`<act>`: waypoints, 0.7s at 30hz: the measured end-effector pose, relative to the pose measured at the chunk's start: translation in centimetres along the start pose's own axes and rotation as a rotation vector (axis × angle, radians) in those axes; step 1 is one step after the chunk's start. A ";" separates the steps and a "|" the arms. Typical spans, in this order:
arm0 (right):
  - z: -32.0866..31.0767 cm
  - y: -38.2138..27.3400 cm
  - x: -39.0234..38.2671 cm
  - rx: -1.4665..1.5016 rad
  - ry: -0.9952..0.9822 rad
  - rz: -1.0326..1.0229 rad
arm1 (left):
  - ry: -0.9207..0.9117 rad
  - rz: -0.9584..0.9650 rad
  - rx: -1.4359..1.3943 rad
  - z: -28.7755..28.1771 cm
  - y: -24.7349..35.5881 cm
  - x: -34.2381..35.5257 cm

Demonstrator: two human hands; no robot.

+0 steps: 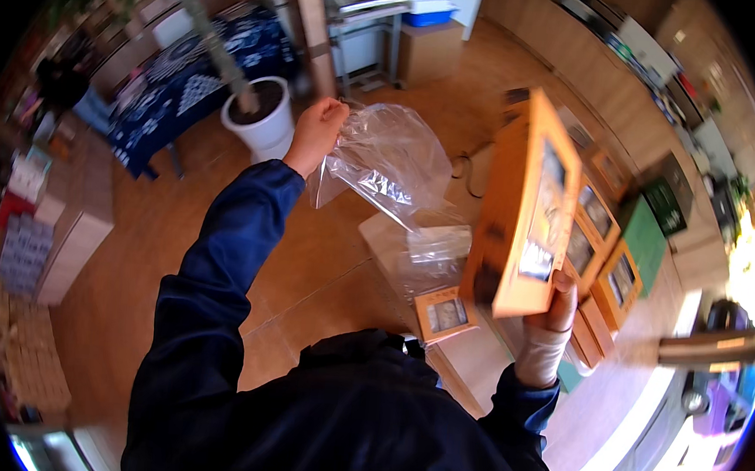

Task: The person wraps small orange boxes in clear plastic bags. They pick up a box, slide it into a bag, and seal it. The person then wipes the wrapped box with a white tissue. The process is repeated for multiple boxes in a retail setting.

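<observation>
My left hand (316, 133) is closed on the edge of a clear plastic bag (394, 153), which hangs out to the right with its film loosely spread. In my right hand (552, 311), an orange box (508, 218) with a clear window is held up by its lower end, slightly blurred. The box is apart from the bag. A smaller orange windowed box (445, 315) lies below, beside a stack of clear plastic packaging (436, 247). Past my right hand, several more orange windowed boxes (617, 285) are grouped together.
A dark green box (666, 196) stands behind the orange boxes at the right. To the left are a white pot (271, 127) with a tree and a low seat under blue patterned cloth (178, 77). A cardboard carton (431, 51) stands at the back.
</observation>
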State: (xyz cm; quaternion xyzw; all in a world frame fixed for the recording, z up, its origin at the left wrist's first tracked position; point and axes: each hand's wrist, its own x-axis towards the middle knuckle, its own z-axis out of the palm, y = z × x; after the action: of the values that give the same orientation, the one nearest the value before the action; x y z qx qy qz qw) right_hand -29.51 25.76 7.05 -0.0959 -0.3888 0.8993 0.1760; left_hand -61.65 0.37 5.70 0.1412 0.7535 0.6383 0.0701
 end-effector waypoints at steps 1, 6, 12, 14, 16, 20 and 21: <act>2.1 1.8 -0.5 0.025 0.015 0.105 | 0.062 -0.003 -0.049 -2.2 -0.1 -1.6; 11.6 13.3 -1.5 0.099 -0.389 0.674 | 0.262 0.073 0.089 -12.9 0.3 -9.4; 18.4 24.1 -4.2 0.288 -0.555 1.045 | 0.364 0.100 0.117 -24.4 1.6 -19.4; 20.9 25.7 -5.4 0.260 -0.590 1.054 | 0.413 0.291 0.299 -27.9 1.3 -23.0; 21.3 27.3 -5.8 0.164 -0.714 1.086 | 0.430 0.331 0.468 -30.4 1.4 -25.9; 24.4 29.7 -7.2 0.095 -0.879 1.051 | 0.448 0.464 0.592 -32.9 1.4 -29.3; 25.0 30.3 -7.4 0.104 -0.864 1.064 | 0.437 0.451 0.577 -33.5 1.0 -30.0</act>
State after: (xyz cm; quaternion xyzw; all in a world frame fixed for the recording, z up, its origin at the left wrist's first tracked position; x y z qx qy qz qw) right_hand -37.77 -13.08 2.07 0.1017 -0.2806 0.8383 -0.4562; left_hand -42.57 -40.14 10.33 0.1777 0.8485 0.4157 -0.2752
